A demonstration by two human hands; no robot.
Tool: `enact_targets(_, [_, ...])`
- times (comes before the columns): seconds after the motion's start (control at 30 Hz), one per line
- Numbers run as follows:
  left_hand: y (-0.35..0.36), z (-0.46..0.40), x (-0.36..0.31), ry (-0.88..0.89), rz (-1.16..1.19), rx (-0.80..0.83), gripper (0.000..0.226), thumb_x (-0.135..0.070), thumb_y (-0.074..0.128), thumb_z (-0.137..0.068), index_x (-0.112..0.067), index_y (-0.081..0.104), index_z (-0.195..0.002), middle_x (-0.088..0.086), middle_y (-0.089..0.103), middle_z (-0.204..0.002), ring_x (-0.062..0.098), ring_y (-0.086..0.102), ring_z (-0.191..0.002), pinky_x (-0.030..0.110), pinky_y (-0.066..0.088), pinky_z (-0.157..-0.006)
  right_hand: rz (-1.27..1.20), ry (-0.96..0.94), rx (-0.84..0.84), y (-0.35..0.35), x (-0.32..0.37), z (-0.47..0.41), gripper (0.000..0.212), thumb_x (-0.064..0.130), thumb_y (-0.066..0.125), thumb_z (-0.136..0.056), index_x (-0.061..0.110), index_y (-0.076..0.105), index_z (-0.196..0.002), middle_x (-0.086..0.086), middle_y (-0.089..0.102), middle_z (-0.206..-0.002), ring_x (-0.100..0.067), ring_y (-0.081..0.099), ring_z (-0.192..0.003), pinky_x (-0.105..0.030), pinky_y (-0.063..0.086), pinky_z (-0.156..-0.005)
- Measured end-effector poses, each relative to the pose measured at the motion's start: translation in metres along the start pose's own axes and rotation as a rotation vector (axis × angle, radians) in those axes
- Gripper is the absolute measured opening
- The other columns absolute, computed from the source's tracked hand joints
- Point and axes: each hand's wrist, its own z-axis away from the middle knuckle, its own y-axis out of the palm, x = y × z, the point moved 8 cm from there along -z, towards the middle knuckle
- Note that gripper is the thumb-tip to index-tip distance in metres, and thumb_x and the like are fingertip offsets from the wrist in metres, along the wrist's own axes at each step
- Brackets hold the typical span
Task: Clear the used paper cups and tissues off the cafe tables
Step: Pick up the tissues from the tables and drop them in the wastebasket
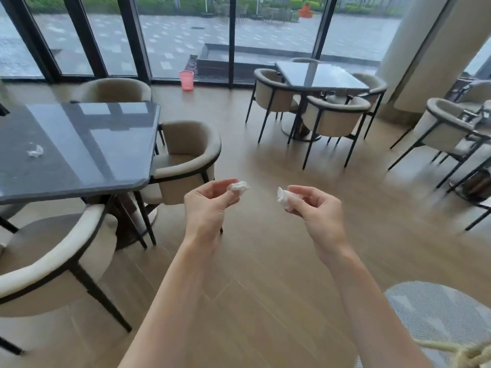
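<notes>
Each of the hands pinches a crumpled tissue: left hand tissue, right hand tissue.

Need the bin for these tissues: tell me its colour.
Pink bin, by the window; head view.

Single head cam, wide-angle, looked forward and down across the floor toward the windows. Left hand and right hand sat close, mid-frame; table corner at left.
</notes>
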Motion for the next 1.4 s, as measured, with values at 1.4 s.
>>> enact_targets(1.4, [0.227, -0.870, -0.004, 0.034, 0.091, -0.186, 0.014, -0.002, 0.080, -0.080, -0.007, 0.075, -0.092, 0.007, 0.079, -0.085, 0.016, 0.074, -0.087, 0.022, 0.058, -0.077, 0.012, 0.002, 0.162, 0.238, 0.012, -0.912, 0.014, 0.017, 0.080, -0.084, 0.013, 0.077, -0.097, -0.012, 0.078, -0.091, -0.014, 0.070, -0.077, -0.018, 0.055, -0.072])
